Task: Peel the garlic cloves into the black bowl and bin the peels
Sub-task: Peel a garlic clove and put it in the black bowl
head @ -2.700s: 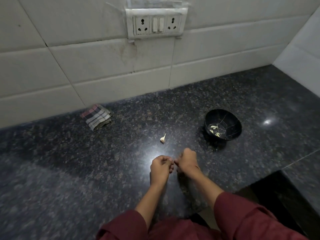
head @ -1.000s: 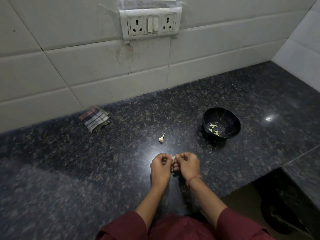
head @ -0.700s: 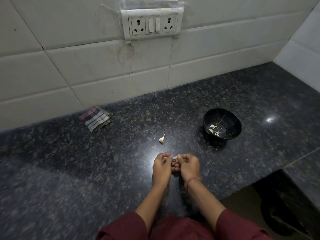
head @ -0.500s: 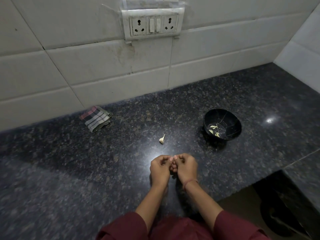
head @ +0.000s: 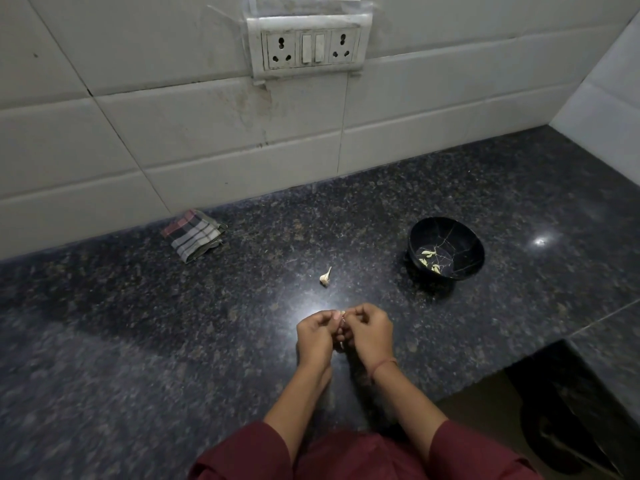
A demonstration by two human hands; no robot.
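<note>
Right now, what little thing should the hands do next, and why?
Probably tug the skin off the garlic clove pinched between the left hand and right hand; how much skin is left is too small to see. Once bare, it belongs with the peeled cloves in the black bowl. One loose clove waits on the counter.

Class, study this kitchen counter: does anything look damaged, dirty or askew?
The switch plate is grimy, with loose clear film around it, and the tile below is stained. The black bowl shows pale crack-like lines, perhaps only a pattern.
</note>
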